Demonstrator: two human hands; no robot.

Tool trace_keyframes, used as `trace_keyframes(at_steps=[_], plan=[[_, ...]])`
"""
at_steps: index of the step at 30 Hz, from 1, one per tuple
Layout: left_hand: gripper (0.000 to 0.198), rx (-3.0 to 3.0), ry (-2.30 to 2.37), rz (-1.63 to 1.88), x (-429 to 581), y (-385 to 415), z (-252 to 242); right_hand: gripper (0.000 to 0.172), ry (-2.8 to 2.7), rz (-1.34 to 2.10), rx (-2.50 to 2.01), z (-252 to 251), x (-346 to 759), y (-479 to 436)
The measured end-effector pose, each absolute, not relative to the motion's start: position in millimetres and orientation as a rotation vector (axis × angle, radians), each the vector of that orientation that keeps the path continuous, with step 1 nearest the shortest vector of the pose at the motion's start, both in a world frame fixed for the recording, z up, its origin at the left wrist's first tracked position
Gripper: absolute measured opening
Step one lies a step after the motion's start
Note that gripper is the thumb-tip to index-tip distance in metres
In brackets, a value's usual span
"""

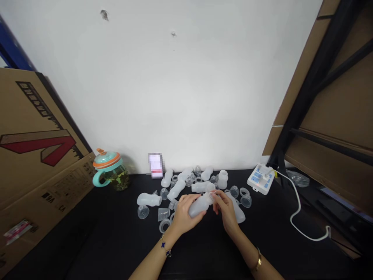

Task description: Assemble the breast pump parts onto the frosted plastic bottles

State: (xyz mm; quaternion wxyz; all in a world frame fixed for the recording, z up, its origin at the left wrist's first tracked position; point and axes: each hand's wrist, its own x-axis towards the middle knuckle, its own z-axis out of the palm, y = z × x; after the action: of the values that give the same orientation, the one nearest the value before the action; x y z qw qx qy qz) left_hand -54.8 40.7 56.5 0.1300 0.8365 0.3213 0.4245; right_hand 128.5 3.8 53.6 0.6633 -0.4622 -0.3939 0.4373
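Head view: clasped bottle (199, 206) sideways over the near middle of the table (101, 241), with left hand (183, 217) wrapped round its body and right hand (229, 214) pinching its neck end, just near of the pile (177, 189); judged light, thin-walled, squeezable, slightly slick, best gripped mid-body.

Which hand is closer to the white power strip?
Right. The right hand is just left of the power strip, nearer the person; the left hand grips the bottle farther left.

A blue-clover bracelet (166, 246) circles the left wrist (gold bangle (258, 259), right).
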Motion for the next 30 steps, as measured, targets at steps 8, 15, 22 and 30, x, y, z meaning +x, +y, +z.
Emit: trace_keyframes(at_steps=[8, 15, 22, 30], plan=[[0.043, 2.469, 0.922, 1.238, -55.3, 39.8, 58.6, 0.031, -0.889, 0.99, -1.05, 53.6, 128.5, 4.3], [0.043, 2.491, 0.876, 1.255, -55.0, 39.5, 60.9, 0.03, -0.9, 0.987, -1.056, 49.6, 129.8, 6.3], [0.043, 2.502, 0.861, 1.258, -55.1, 39.2, 62.5, 0.03, -0.901, 0.986, -1.062, 49.8, 129.7, 6.4], [0.043, 2.518, 0.854, 1.262, -55.0, 39.5, 61.3, 0.031, -0.897, 0.982, -1.06, 52.2, 129.2, 5.8]])
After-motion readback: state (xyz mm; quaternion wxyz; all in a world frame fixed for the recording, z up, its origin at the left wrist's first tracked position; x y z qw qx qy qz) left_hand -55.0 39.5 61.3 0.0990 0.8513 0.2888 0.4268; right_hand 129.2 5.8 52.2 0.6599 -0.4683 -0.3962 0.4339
